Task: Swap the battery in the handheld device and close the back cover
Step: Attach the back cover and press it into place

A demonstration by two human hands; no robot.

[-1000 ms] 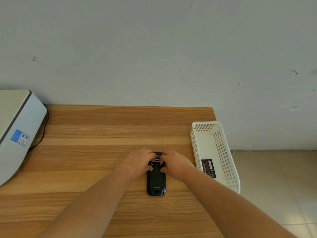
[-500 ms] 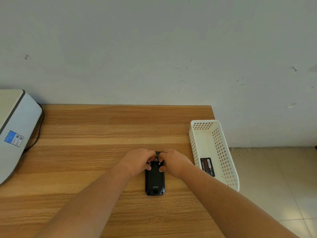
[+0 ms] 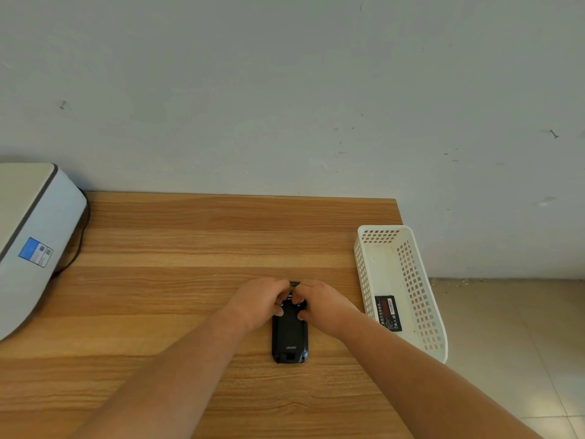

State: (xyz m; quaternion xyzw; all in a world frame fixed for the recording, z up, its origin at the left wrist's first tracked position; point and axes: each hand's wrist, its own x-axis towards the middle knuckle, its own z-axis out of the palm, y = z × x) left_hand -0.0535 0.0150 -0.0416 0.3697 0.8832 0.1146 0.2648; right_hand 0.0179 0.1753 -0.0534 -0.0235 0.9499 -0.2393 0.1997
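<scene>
The handheld device (image 3: 289,334) lies face down on the desk (image 3: 196,248), near its front middle, back cover (image 3: 289,327) upward. The left hand (image 3: 258,304) and right hand (image 3: 321,305) both curl over its far end, fingers and thumbs pressing and pinching around the top of the cover. I cannot tell whether the cover is latched, or being opened or closed. Judging by that grip, the work is at the cover; whether the battery inside is already swapped is hidden. Just beside the desk's right edge stands a white perforated basket (image 3: 411,274), holding one black battery (image 3: 388,313) lying flat near its front. A grey machine (image 3: 31,236) sits at the left
</scene>
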